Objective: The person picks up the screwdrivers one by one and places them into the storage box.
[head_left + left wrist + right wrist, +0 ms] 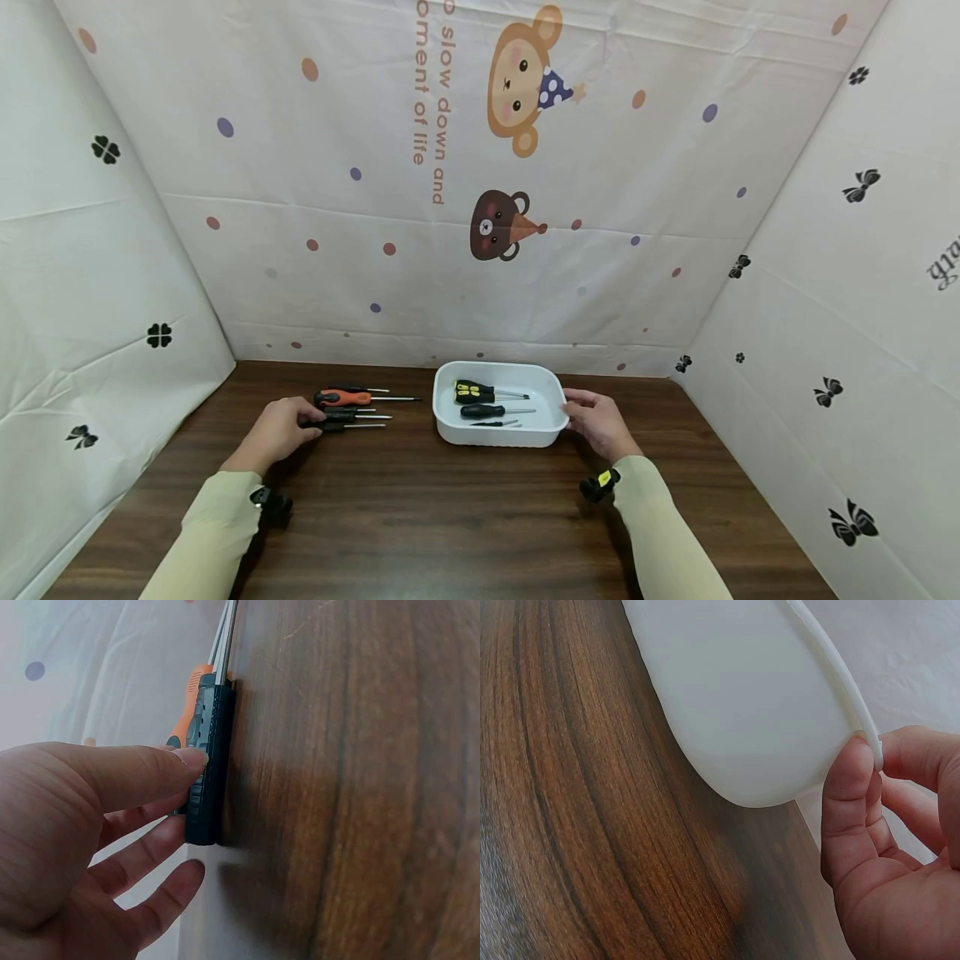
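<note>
At the left, my left hand [279,429] has its thumb and fingers at the butt of a black-handled screwdriver [219,769], pinching the handle. Other black screwdrivers lie close beside it, and an orange-and-black screwdriver [354,399] lies just behind. My right hand [597,423] pinches the right rim of a white plastic tray [498,437], thumb inside and fingers outside. Inside the tray lie a yellow-and-black screwdriver [474,392], a black screwdriver [482,411] and a small thin screwdriver [491,424], their shafts pointing right.
The brown wood-grain table [420,517] extends in front of the tray. A white printed sheet [360,275] rises behind the table, with more sheeting along the left and right sides. Each wrist wears a small black camera.
</note>
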